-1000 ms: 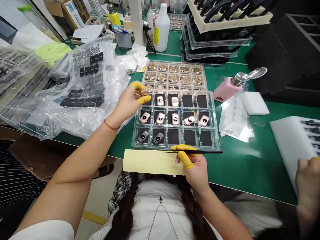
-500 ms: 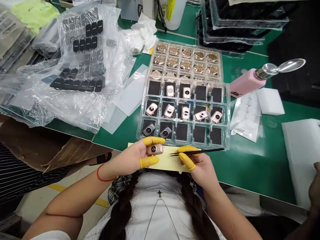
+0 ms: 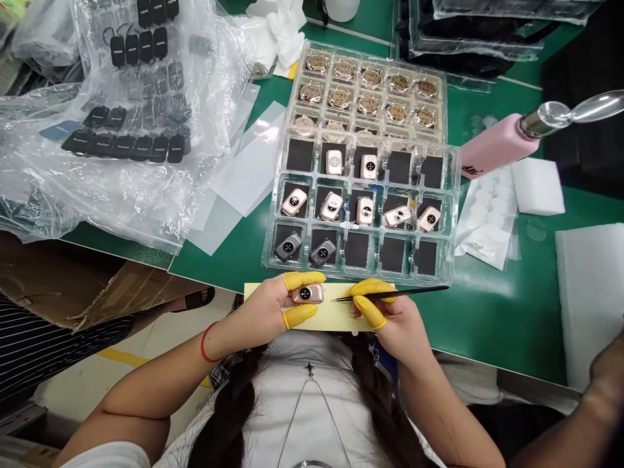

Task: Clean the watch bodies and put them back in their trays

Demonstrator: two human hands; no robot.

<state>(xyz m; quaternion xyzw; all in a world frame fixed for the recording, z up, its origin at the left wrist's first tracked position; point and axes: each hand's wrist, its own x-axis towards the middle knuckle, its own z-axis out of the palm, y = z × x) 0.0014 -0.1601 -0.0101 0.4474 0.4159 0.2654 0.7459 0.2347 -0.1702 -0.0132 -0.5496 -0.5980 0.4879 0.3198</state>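
My left hand, with yellow finger cots, is closed on a rose-gold watch case whose round black sensor faces up. My right hand, also in yellow cots, pinches black tweezers; their tips point left, a short gap from the case. Both hands are over a yellow sheet at the table's front edge. Just beyond lies a clear tray with rose-gold cases, two dark cases and some bare black compartments. Behind it, an overlapping tray holds round gold-toned watch cases.
Plastic bags with black tags cover the left side, beside translucent sheets. At right are a pink pump bottle, a white foam block and larger foam. Another person's arm reaches in at lower right. Stacked trays stand behind.
The camera view has shifted, so the table items appear higher and larger. My left hand, with the watch case, sits slightly nearer the tweezer tips. Another person's arm shows more at lower right.
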